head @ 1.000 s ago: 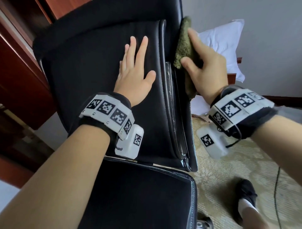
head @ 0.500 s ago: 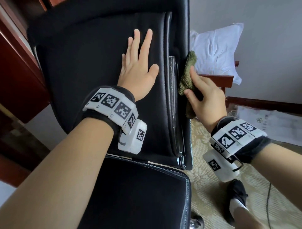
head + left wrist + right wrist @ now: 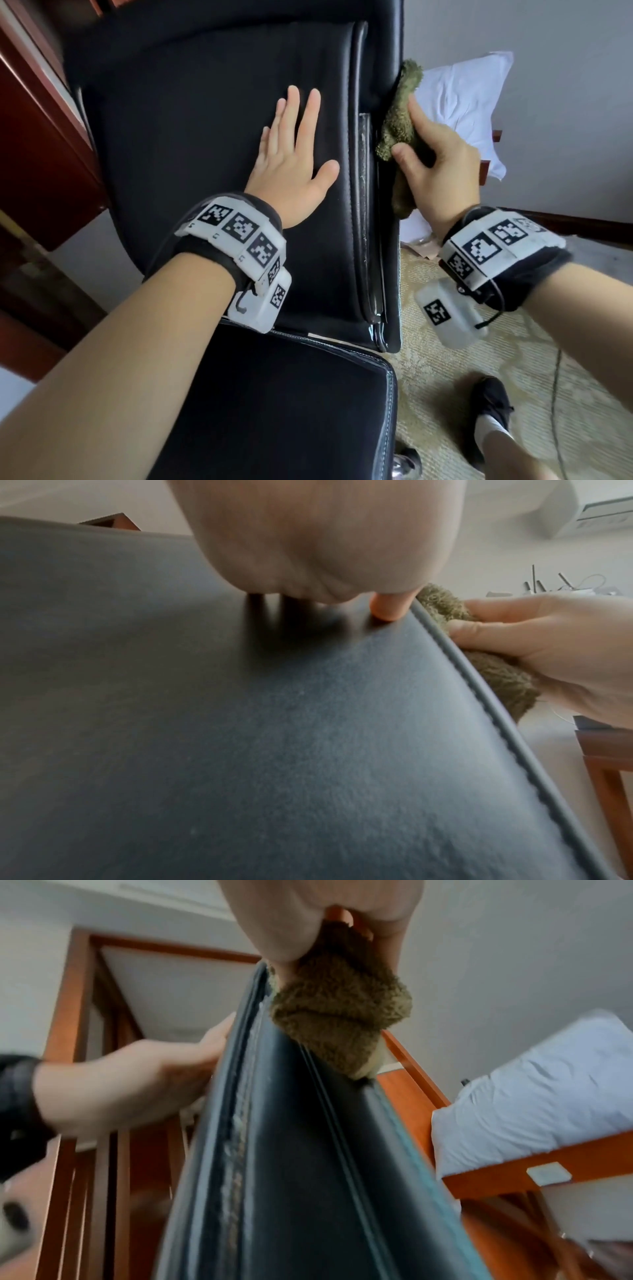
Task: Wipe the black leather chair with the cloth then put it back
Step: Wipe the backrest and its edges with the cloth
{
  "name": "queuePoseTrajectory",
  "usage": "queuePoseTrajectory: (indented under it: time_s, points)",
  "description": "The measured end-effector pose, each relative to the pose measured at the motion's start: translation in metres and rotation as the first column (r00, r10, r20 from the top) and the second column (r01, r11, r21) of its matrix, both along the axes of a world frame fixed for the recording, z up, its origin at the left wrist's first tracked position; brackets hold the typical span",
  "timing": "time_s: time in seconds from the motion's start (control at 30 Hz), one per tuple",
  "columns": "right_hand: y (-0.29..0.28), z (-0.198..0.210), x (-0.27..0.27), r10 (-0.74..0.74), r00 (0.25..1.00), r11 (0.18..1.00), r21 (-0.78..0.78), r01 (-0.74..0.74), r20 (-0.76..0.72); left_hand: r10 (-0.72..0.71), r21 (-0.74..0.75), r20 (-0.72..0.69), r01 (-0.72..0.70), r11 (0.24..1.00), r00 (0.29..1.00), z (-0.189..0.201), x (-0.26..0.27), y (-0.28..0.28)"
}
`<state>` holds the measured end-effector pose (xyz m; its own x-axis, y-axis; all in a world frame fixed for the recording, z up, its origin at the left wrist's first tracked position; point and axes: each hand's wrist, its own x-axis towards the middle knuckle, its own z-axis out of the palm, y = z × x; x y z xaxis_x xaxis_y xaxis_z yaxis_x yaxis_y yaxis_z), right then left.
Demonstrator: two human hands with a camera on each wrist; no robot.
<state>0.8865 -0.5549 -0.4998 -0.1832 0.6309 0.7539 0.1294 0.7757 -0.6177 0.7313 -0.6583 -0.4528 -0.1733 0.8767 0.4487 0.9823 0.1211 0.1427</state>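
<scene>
Black leather chair (image 3: pixel 212 113): smooth, fine-grained backrest, piped seam along right edge. Left hand (image 3: pixel 291 164): flat on backrest, fingers straight, slightly spread; judged bracing chair against wiping pressure. Right hand (image 3: pixel 442 168): fingers curled, pinching cloth against backrest's right side edge. Cloth (image 3: pixel 399 116): olive, fuzzy, bunched; wiping in progress.

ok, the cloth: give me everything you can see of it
The cloth is olive-green with a fuzzy, looped, terry-like pile, bunched rather than spread flat. The right hand grips it, thumb and fingers curled round its middle, and presses it against the right side edge of the black leather chair backrest. One end sticks up above the hand, the other hangs below. In the right wrist view a paler patch shows at its lower tip.
</scene>
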Motion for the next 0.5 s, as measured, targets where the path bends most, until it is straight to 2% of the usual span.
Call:
queuePoseTrajectory:
  time_s: [0.13, 0.33, 0.4, 0.5]
  points:
    - [-0.003, -0.026, 0.008, -0.017, 0.998, 0.998, 0.064, 0.014, 0.059, -0.011, -0.013, -0.013, 0.011, 1.0, 1.0, -0.011, -0.002, 0.0]
    - [-0.016, -0.065, 0.014, -0.011, 0.993, 0.999, 0.043, 0.006, 0.122, 0.008, -0.021, -0.025, -0.009, 1.0, 1.0, -0.014, -0.002, 0.001]
    - [-0.015, -0.06, 0.02, 0.019, 0.996, 0.999, 0.038, -0.023, 0.09, 0.016, -0.048, -0.038, -0.018, 0.999, 0.999, -0.014, -0.002, -0.001]
    - [-0.013, -0.029, 0.023, 0.026, 1.0, 0.998, 0.054, -0.025, -0.009, 0.039, -0.091, -0.051, -0.043, 0.995, 0.998, -0.014, -0.002, -0.003]
